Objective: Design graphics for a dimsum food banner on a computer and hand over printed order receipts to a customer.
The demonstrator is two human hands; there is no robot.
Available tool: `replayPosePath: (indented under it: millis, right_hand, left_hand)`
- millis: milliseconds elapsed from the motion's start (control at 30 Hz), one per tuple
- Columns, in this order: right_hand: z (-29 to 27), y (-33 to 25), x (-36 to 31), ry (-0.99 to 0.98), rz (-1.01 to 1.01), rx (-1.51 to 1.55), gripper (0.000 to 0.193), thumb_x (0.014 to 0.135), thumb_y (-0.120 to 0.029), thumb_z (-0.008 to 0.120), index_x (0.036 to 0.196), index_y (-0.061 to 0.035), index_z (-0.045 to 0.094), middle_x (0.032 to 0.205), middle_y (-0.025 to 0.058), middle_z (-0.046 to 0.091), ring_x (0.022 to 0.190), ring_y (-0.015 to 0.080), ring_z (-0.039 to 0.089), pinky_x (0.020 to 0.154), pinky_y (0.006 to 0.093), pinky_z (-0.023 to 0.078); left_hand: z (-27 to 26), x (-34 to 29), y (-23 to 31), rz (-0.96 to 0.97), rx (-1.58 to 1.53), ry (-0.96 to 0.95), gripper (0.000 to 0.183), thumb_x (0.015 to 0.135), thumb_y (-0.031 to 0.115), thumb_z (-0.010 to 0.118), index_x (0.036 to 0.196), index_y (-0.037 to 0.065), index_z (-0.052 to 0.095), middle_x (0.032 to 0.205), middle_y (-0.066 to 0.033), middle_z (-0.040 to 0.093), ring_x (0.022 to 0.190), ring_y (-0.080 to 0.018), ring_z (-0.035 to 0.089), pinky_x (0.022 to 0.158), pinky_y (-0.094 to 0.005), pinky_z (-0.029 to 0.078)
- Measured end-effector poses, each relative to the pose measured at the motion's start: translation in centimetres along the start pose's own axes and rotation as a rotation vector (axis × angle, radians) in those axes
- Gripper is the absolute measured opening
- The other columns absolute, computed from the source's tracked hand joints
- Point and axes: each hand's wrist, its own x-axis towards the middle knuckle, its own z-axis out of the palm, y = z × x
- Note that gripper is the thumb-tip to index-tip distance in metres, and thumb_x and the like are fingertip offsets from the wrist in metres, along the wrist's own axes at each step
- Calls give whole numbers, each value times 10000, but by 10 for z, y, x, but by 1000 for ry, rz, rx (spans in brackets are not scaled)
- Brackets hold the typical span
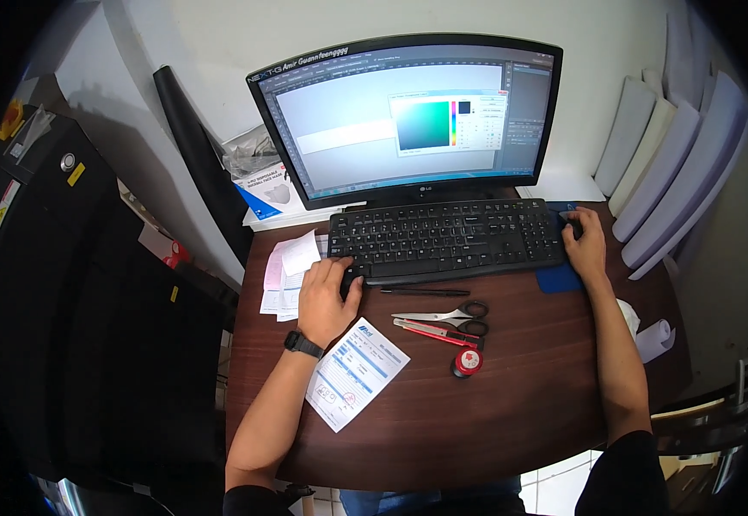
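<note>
Item one: my left hand (327,297), watch on the wrist, lies flat at the lower left corner of the black keyboard (447,239), fingers loosely curled over the edge keys, gripping nothing.

Item two: my right hand (585,245) is cupped over a black mouse (570,225) just beside the keyboard's right end; the mouse sits on a blue mouse pad (556,279) and is mostly hidden under my fingers.

Item three: the curved monitor (408,116), behind the keyboard, shows an image editor with a colour picker window open.

Item four: loose on the brown desk (520,404) in front of the keyboard, well apart from either hand: a black pen (426,292), scissors (447,316), a red utility knife (434,334), a small red-capped stamp (467,362). A printed form (355,371) lies by my left wrist; receipts (290,271) sit left of the keyboard.

Handling note, as I judge it: I would keep the right wrist resting on the pad and move the pointer in small strokes within the picker, leaving the left fingers parked on the corner keys.
</note>
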Motion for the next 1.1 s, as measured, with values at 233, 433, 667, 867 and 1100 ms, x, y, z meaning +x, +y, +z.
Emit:
replayPosePath:
  millis: [233,433,667,867,1100]
  right_hand:
    - [3,4,0,22,17,10,244,873,-128,666,1084,-12,708,1273,205,654,1157,401,645,991,449,520]
    - [2,-2,0,16,45,23,262,879,-130,661,1104,-12,724,1272,199,659,1155,400,646,995,454,520]
    - [1,3,0,9,38,-16,264,880,-131,663,1109,-16,723,1284,194,652,1170,389,636,1008,447,512]
    - [4,1,0,12,30,-3,252,883,-127,665,1102,-16,720,1284,191,646,1184,385,628,1023,437,503]
    - [-1,1,-1,-20,10,-11,268,901,-149,690,1133,-18,723,1299,185,649,1224,370,624,1048,424,495]
  left_hand:
    - [0,-1,2,-23,2,4,319,893,145,724,1181,13,679,1066,-145,653,1013,-351,601,899,-439,485]
    - [2,-2,-1,-13,9,10,327,897,149,722,1192,15,680,1086,-153,660,1030,-352,605,913,-434,486]
    - [2,1,3,6,2,18,296,896,111,720,1161,-10,671,1061,-181,658,1020,-367,613,909,-438,493]
    - [1,-2,-2,-8,21,15,328,896,156,723,1189,15,677,1076,-150,652,1019,-354,601,904,-439,482]
    - [1,0,0,4,-24,21,308,881,143,733,1153,8,683,1077,-158,659,1029,-361,608,916,-446,489]
